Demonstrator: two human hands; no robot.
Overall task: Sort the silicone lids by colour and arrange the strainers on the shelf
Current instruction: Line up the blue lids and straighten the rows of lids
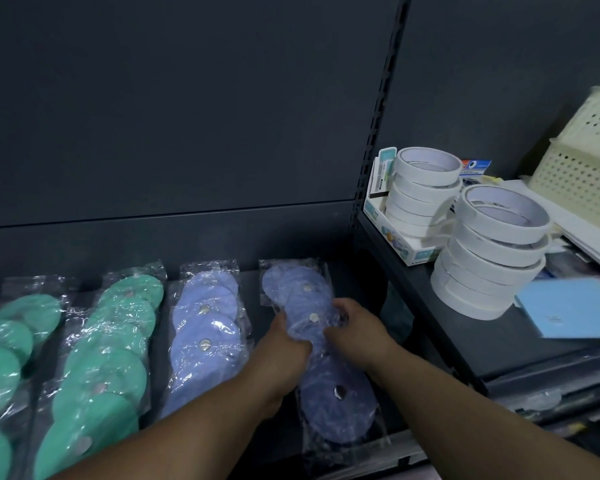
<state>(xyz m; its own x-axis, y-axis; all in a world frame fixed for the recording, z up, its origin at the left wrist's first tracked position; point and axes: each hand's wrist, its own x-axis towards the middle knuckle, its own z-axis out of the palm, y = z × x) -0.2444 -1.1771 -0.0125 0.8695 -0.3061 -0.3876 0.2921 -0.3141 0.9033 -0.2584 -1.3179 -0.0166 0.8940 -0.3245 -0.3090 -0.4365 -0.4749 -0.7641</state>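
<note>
Forearms reached in from bottom edge; left hand (289, 344) and right hand (355, 332) gripped lid packet (326, 414), lower centre.

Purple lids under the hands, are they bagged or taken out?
Bagged. The purple lids lie inside a glossy clear sleeve running past them at both ends; left hand and right hand grip it.

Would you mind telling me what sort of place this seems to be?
Likely a shop's stock aisle: a slotted shelf upright, bagged green lids and blue lids in rows, stacked tape rolls.
</note>
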